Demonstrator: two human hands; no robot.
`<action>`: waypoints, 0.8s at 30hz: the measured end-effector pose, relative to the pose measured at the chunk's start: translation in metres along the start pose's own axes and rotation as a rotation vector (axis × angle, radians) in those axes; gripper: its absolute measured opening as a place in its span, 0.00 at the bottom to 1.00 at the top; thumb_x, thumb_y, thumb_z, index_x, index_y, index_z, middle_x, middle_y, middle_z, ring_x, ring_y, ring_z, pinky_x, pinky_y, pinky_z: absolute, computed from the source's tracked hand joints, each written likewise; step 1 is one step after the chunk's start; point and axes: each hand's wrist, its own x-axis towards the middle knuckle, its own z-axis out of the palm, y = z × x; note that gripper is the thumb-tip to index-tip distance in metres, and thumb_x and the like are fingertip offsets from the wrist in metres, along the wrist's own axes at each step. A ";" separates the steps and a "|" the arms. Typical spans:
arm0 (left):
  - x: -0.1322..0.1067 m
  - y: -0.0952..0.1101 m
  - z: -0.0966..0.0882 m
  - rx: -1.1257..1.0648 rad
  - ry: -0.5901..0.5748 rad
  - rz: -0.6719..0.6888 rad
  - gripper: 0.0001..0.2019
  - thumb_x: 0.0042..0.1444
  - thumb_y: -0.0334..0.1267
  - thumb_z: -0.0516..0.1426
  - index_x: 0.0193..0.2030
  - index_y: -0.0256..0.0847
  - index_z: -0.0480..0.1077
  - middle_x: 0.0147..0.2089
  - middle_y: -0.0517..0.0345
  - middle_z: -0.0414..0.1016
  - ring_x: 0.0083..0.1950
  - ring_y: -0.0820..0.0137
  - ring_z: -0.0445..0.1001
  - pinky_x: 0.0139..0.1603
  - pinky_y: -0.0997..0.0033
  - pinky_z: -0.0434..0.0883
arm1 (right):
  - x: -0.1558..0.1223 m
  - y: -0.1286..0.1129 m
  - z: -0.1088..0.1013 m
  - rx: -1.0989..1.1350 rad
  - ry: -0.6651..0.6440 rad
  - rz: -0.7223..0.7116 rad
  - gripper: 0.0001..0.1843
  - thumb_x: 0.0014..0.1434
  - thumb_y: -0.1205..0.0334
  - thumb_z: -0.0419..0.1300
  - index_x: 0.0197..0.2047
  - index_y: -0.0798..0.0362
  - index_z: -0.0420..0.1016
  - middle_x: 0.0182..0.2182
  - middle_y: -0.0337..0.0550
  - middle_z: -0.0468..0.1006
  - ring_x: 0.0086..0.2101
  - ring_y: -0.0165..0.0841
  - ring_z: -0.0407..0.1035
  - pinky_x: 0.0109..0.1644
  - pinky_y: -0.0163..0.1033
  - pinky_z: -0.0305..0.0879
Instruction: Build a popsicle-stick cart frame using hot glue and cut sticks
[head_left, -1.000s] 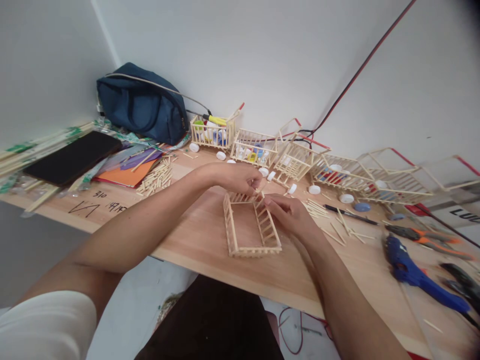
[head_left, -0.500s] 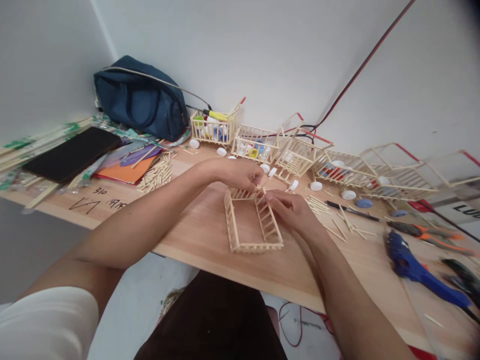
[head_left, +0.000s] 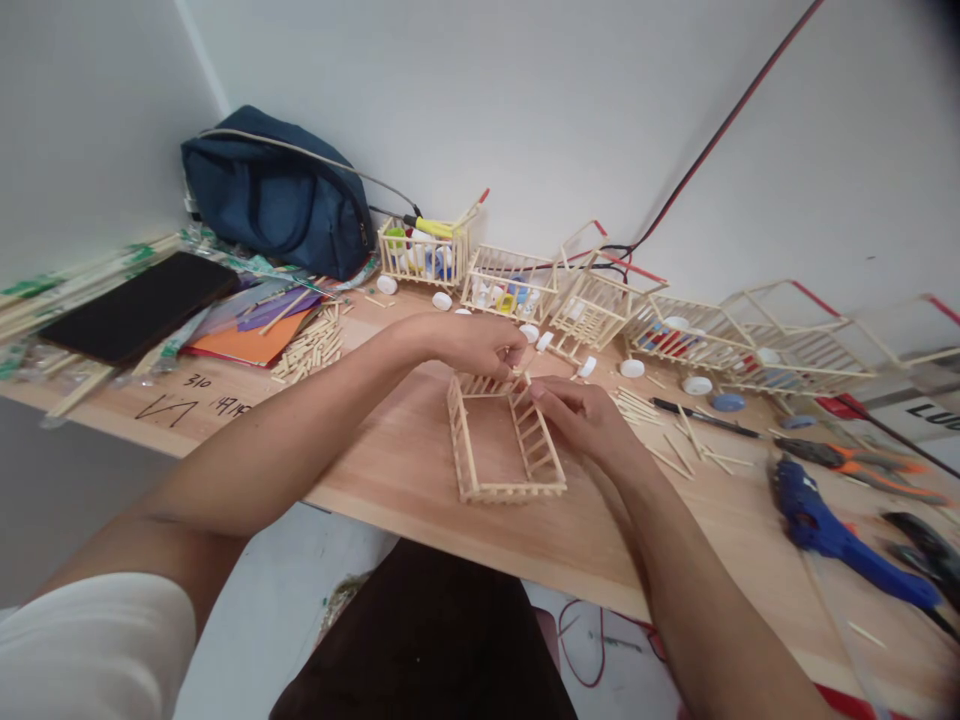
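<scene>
A rectangular frame of small wooden sticks (head_left: 512, 491), with slatted sides and an open middle, rests on the wooden table in front of me. My left hand (head_left: 484, 345) reaches over its far side, fingers closed at the far right corner. From the right, my right hand (head_left: 581, 410) pinches that same corner, thumb and forefinger on the top of the right side. Both hands touch the frame close together. Whether a small loose stick sits between the fingers I cannot tell.
Several finished stick carts (head_left: 424, 250) with bottle-cap wheels line the wall. Cut sticks (head_left: 311, 345) lie in a pile at left, near a black phone-like slab (head_left: 139, 305) and a blue bag (head_left: 277, 195). At right are a blue glue gun (head_left: 832, 530), pliers (head_left: 847, 458) and a pen (head_left: 705, 418).
The view has shifted very slightly. Both hands stay at the same corner of the stick frame, with hardly any visible movement.
</scene>
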 end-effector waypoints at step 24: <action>0.000 0.002 -0.002 -0.017 -0.009 -0.003 0.04 0.53 0.33 0.56 0.34 0.35 0.67 0.28 0.60 0.67 0.29 0.73 0.63 0.31 0.74 0.57 | -0.001 0.003 0.000 -0.028 -0.001 -0.018 0.26 0.63 0.43 0.50 0.26 0.51 0.76 0.29 0.44 0.79 0.38 0.40 0.71 0.40 0.39 0.65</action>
